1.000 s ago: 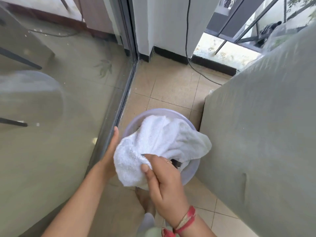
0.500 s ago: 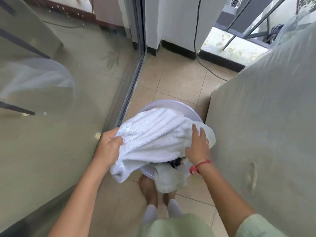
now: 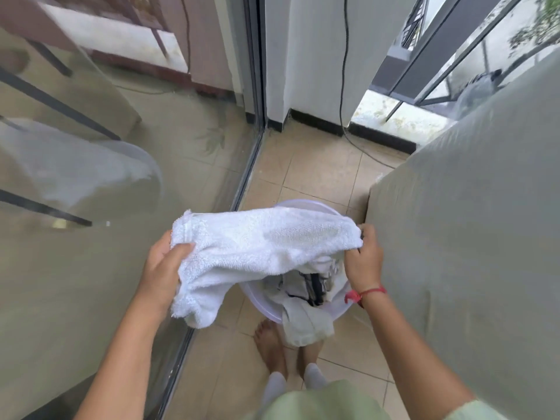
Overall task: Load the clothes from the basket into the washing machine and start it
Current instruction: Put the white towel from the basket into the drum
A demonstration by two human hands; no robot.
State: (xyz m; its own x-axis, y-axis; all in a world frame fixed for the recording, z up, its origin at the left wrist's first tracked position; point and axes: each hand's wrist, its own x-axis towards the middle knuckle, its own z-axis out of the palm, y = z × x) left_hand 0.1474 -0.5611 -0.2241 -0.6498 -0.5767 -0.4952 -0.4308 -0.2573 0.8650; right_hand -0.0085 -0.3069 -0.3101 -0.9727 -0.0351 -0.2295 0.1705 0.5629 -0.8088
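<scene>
We held the white towel (image 3: 263, 250) stretched between our hands just above the basket (image 3: 306, 204), which stood on the tiled floor (image 3: 318, 168) by our bare feet (image 3: 269, 344). Our left hand (image 3: 160, 268) pinched one end under the thumb, and our right hand (image 3: 362, 262) gripped the other in curled fingers. More clothes (image 3: 309, 286) lay in the basket, one piece hanging over its near rim. We judged loading barely begun. Next the towel had to go right, to the covered machine (image 3: 469, 237), whose lid we could not see.
</scene>
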